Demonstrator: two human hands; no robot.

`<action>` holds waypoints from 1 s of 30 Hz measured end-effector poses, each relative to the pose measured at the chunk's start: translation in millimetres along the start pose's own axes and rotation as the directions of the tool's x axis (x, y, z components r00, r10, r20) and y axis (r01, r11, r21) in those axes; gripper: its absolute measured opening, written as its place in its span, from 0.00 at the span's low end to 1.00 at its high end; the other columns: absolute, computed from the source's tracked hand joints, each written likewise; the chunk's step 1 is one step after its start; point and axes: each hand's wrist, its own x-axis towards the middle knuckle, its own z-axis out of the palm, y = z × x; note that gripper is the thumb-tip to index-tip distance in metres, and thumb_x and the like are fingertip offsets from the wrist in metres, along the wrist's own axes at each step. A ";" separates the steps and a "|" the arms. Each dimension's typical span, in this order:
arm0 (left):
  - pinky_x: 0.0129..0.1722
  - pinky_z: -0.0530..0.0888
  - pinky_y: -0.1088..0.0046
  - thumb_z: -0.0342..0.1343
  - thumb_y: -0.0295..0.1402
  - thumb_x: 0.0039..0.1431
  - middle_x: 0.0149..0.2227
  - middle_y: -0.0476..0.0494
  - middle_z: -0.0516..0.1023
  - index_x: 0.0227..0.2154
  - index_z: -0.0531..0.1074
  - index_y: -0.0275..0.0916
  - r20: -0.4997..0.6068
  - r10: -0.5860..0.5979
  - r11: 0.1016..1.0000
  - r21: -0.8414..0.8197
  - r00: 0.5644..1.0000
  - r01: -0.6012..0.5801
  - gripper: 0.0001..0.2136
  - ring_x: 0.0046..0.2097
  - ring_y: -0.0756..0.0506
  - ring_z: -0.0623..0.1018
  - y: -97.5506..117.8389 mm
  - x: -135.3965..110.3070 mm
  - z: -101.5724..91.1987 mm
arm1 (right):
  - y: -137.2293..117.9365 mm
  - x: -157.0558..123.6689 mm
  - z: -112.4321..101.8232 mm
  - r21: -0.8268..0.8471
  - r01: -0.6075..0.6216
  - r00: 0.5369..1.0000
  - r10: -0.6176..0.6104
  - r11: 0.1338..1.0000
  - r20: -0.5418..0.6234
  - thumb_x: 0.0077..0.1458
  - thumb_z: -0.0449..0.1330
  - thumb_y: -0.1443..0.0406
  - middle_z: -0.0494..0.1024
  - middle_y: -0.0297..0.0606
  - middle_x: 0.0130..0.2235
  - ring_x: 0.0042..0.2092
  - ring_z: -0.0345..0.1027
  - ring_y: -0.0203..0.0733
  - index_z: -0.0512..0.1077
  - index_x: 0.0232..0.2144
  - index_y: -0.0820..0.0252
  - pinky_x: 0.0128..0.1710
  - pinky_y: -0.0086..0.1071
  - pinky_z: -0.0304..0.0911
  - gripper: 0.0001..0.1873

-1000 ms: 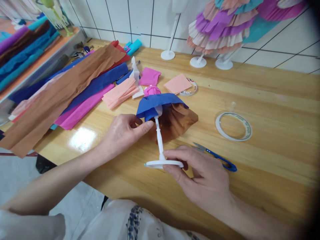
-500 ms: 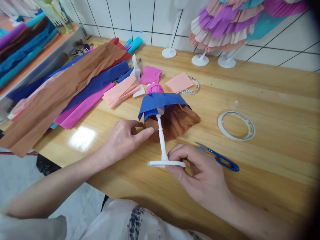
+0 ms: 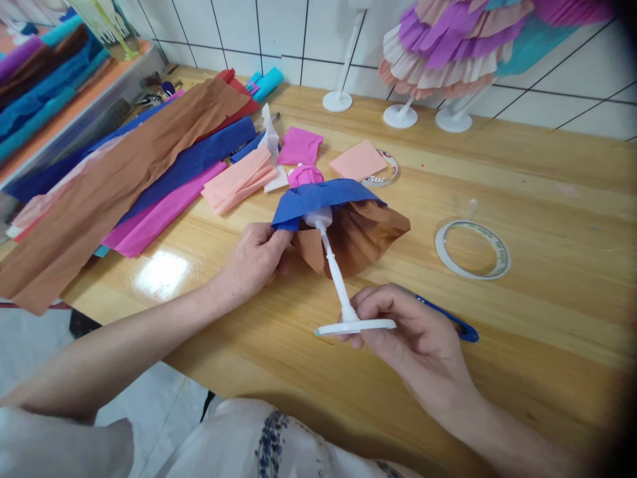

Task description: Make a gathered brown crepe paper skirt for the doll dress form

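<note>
Over the table [image 3: 557, 299], gripping the tilted white stand [image 3: 338, 279] by its base [image 3: 343, 327] with the right hand [image 3: 423, 328]; pinching blue paper [image 3: 331, 194] at one edge with the left hand [image 3: 253, 262], beside brown paper [image 3: 378, 232].

We record a white pedestal stand [image 3: 338, 279], a blue paper layer [image 3: 328, 194], a brown paper layer [image 3: 375, 232], and black-lined white wall tiles [image 3: 281, 28].

Blue paper [image 3: 326, 198] is pinched at its eight-o'clock edge by the left grip [image 3: 256, 259]; a white stand's base [image 3: 355, 326] is held by the right grip [image 3: 415, 332]. On the bench [image 3: 557, 312], a tape ring [image 3: 440, 247] is seen at three o'clock, a brown strip [image 3: 137, 176] at ten.
</note>
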 end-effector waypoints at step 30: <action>0.21 0.63 0.78 0.56 0.33 0.58 0.20 0.53 0.70 0.29 0.72 0.38 -0.008 0.679 0.545 0.675 0.734 -0.497 0.05 0.21 0.53 0.67 8.3 -45.9 -28.6 | -0.7 36.5 -28.9 -0.712 -0.059 0.911 -0.253 0.700 -0.325 0.43 0.66 0.58 0.72 0.36 0.33 0.28 0.66 0.40 0.64 0.37 0.57 0.26 0.35 0.62 0.20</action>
